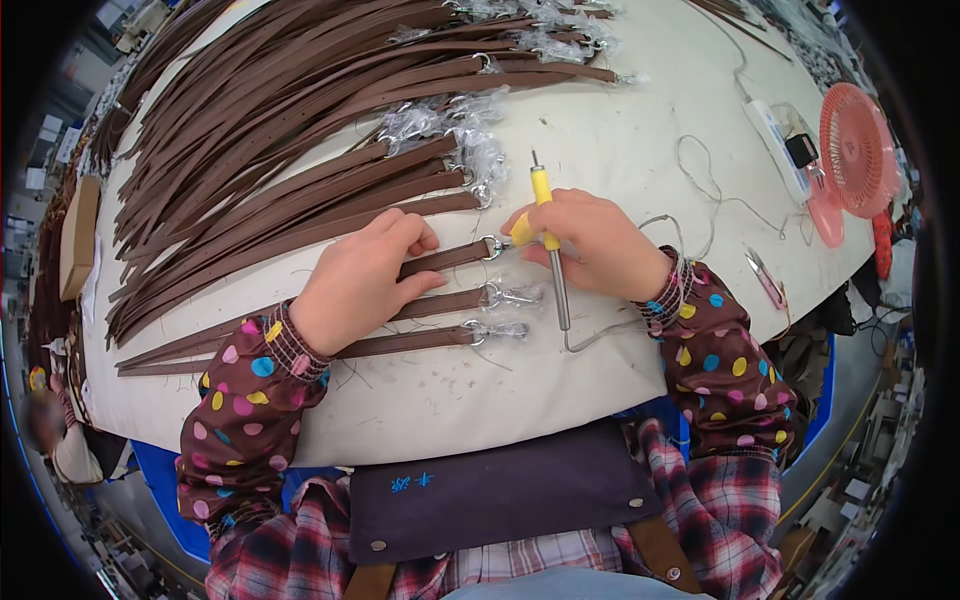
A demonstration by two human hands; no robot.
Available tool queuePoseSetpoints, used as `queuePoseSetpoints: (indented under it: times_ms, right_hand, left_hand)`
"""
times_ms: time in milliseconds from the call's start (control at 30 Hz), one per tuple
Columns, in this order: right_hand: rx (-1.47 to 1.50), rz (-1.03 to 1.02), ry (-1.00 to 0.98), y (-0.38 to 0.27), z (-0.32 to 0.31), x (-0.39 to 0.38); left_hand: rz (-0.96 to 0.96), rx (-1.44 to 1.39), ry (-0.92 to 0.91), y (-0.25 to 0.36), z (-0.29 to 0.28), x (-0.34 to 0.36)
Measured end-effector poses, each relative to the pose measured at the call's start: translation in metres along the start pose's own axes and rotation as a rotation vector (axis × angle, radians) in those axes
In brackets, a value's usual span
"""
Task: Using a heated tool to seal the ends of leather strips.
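Observation:
My left hand (365,278) rests with bent fingers and thumb around a brown strap (451,255) that ends in a silver metal clasp (492,247). My right hand (590,240) grips a slim yellow-and-steel corded tool (541,185), held upright with a thin tip at the top, beside that clasp; a second yellow piece shows between my fingers. Two more straps (448,300) lie nearer me, their clasps (512,295) in clear plastic. Beyond my hands, many brown straps (240,130) lie in rows, several with wrapped hardware (470,160).
A power strip (775,145), pink fan (855,150) and pink-handled scissors (765,280) lie on the right of the white table (470,400), with loose cords. A cardboard box (79,235) stands at the left edge. A blurred shape, possibly a person (60,430), is at far left.

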State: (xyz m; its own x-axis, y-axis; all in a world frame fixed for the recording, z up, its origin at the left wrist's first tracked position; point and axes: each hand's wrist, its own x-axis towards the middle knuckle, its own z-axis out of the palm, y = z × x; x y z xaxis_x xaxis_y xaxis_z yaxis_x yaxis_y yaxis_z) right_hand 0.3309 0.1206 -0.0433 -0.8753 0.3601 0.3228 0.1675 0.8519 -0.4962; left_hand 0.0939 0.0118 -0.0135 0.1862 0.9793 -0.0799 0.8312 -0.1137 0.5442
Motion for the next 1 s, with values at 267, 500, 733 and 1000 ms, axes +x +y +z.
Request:
queuePoseSetpoints:
  times_ms: [267, 500, 733, 1000]
  right_hand:
    - [0.717, 0.253, 0.297, -0.015, -0.006, 0.002]
    - [0.956, 0.335, 0.317, -0.014, -0.002, 0.006]
    - [0.973, 0.437, 0.294, -0.017, -0.001, 0.012]
    - [1.018, 0.456, 0.233, -0.019, 0.003, 0.017]
  left_hand:
    - [0.013, -0.081, 0.069, 0.013, 0.023, 0.019]
    - [-0.053, -0.135, 0.087, 0.022, 0.023, 0.021]
    - [-0.037, -0.202, 0.069, 0.018, 0.023, 0.021]
    - [-0.122, -0.549, 0.069, 0.008, 0.023, 0.018]
